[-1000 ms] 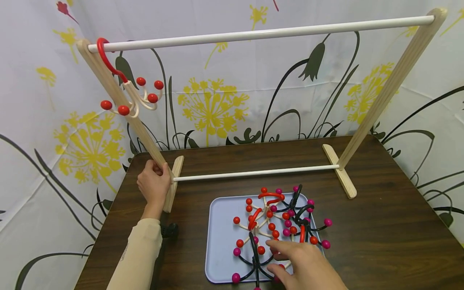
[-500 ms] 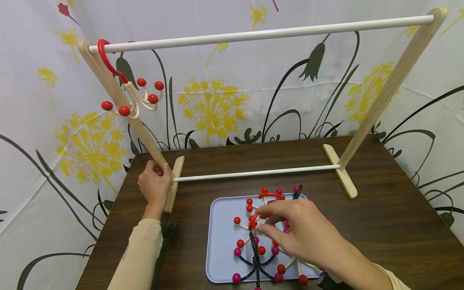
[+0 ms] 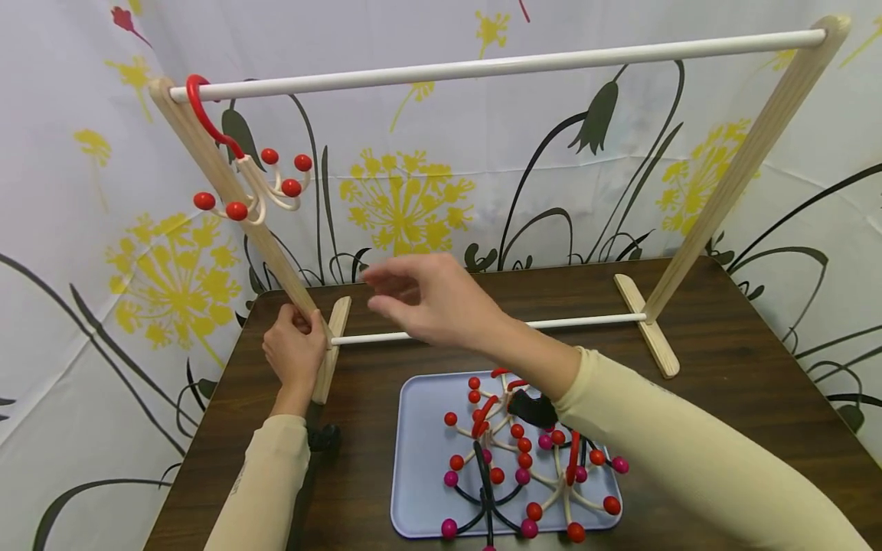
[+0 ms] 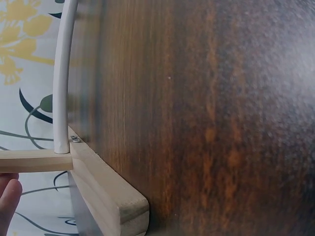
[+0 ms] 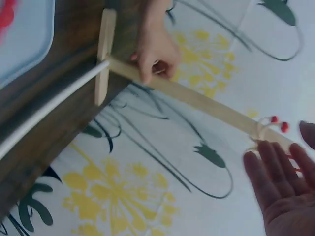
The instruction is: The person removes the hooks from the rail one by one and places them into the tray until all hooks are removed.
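Note:
My left hand (image 3: 295,353) grips the left wooden post (image 3: 272,252) of a rack, low down near its foot. In the head view my right hand (image 3: 434,298) hovers in front of the rack's lower rod, holding nothing, its fingers slightly bent. A red-hooked hanger (image 3: 251,180) with cream arms and red ball tips hangs from the left end of the white top rod (image 3: 496,67). The right wrist view shows my right hand's fingers (image 5: 275,167) extended, palm showing, with that hanger behind them.
A pale blue tray (image 3: 416,459) holds several hangers, some cream with red balls, some black with magenta balls (image 3: 449,528). My right forearm covers part of them. The right post (image 3: 744,168) stands on a wooden foot (image 3: 648,325). A flowered cloth (image 3: 427,207) hangs behind.
My right hand has risen from over the tray, moving forward and left to the front of the rack, with nothing in it. The left hand stays on the post.

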A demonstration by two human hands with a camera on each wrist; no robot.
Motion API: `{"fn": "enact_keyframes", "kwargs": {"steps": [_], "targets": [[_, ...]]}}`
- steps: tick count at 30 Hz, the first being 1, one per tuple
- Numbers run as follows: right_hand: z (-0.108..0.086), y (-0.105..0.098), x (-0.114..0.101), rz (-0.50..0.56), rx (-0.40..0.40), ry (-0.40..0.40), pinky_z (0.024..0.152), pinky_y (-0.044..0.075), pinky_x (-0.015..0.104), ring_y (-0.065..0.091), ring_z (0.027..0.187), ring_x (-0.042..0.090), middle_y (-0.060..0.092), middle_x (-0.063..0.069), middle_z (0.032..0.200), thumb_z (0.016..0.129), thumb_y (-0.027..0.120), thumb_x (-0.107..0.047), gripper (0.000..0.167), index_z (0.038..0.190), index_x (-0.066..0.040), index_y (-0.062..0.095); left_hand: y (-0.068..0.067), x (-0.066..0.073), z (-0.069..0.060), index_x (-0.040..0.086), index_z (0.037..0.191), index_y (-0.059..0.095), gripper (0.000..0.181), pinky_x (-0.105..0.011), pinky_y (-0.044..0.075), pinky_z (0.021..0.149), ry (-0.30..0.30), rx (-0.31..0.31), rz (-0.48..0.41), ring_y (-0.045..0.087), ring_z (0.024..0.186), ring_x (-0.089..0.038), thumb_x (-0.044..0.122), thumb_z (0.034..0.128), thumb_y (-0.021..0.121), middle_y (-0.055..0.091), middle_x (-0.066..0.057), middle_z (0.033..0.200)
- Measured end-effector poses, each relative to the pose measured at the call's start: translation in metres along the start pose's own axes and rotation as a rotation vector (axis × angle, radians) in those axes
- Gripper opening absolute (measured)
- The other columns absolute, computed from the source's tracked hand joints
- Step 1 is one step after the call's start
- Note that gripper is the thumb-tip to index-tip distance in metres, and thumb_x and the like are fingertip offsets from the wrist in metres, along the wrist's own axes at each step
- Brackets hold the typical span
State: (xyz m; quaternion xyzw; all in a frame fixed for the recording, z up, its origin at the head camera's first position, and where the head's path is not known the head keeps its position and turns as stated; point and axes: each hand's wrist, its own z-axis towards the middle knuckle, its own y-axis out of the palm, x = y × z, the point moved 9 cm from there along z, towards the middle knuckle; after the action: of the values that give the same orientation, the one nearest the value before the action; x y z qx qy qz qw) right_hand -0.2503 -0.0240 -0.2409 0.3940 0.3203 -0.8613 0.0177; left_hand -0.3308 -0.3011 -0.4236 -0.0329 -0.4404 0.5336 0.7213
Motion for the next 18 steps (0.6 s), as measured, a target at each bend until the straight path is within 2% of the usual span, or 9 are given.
{"fn": "enact_keyframes", "kwargs": {"steps": [6,10,13,18], "targets": [[0.048,0.031,-0.004,0.03,-0.053,-0.09,0.094,0.043,0.019,0.047,0.129,0.006,0.054,0.008,0.142,0.094,0.063,-0.008,0.046,0.139,-0.003,0.053,0.001,0.001,0.0,0.003,0.086,0.062,0.023,-0.052,0.042,0.06,0.023,-0.005,-0.006,0.063,0.063,-0.035,0.025,0.0869,0.07,0.068,-0.014,0.072],[0.073,0.044,-0.013,-0.025,-0.07,-0.151,0.103,0.032,0.016,0.034,0.137,0.002,0.04,0.006,0.153,0.097,0.058,-0.01,0.054,0.148,-0.004,0.04,0.001,0.001,-0.001,0.003,0.085,0.062,0.022,-0.052,0.043,0.059,0.031,0.0,-0.014,0.063,0.063,-0.034,0.024,0.0863,0.071,0.068,-0.014,0.072],[0.086,0.051,-0.019,-0.081,-0.096,-0.189,0.103,0.028,0.014,0.025,0.14,0.0,0.029,0.007,0.158,0.099,0.054,-0.008,0.058,0.152,-0.004,0.031,0.0,0.001,-0.001,0.003,0.085,0.062,0.021,-0.052,0.042,0.058,0.041,0.007,-0.025,0.062,0.061,-0.034,0.021,0.0857,0.072,0.067,-0.014,0.07],[0.103,0.06,-0.02,-0.106,-0.135,-0.154,0.101,0.024,0.01,0.005,0.143,-0.003,0.01,0.007,0.163,0.099,0.045,-0.002,0.062,0.155,-0.003,0.018,-0.001,0.003,-0.001,0.003,0.084,0.061,0.021,-0.052,0.042,0.057,0.058,0.011,-0.033,0.061,0.059,-0.035,0.021,0.0867,0.071,0.066,-0.015,0.069]]}}
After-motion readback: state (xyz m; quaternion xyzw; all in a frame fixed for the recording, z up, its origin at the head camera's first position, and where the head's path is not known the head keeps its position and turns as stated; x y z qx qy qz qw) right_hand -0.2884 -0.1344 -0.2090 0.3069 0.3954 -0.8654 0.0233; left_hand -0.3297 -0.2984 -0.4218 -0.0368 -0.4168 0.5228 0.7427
